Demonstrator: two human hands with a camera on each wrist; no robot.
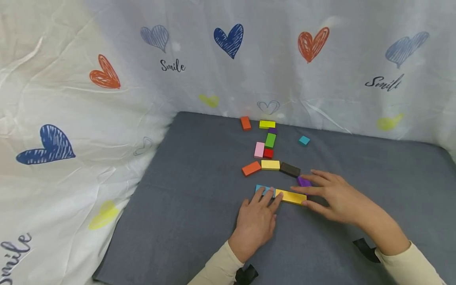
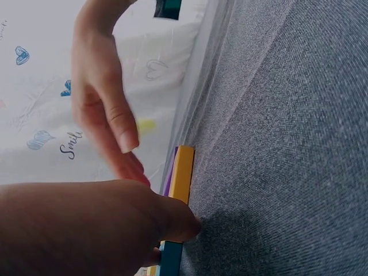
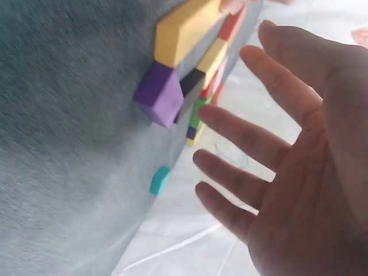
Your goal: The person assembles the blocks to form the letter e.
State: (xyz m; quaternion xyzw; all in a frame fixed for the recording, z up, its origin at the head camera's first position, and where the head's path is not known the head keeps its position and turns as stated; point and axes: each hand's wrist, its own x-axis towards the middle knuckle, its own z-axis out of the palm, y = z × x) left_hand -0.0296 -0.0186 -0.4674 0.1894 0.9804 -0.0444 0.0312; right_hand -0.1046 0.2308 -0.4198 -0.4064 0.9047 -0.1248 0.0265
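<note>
Fingers of my left hand [image 1: 255, 225] rest on the blue block [image 1: 261, 190] and on the left end of the long yellow block [image 1: 293, 197]. In the left wrist view, the yellow block [image 2: 183, 172] and blue block [image 2: 171, 259] stand end to end, partly covered by that hand. My right hand [image 1: 336, 198] hovers with spread fingers by the yellow block's right end and the purple block [image 1: 303, 181]. The right wrist view shows its palm with nothing in it, apart from the purple block [image 3: 161, 95], which touches the yellow block [image 3: 184, 31].
Behind them a curved row has a black block [image 1: 290, 169], a pale yellow block [image 1: 270, 165] and an orange block [image 1: 251, 168]. Farther back are pink [image 1: 259, 150], red [image 1: 268, 153] and green [image 1: 270, 140] blocks. A teal block [image 1: 304, 140] lies apart, near the printed curtain [image 1: 270, 79].
</note>
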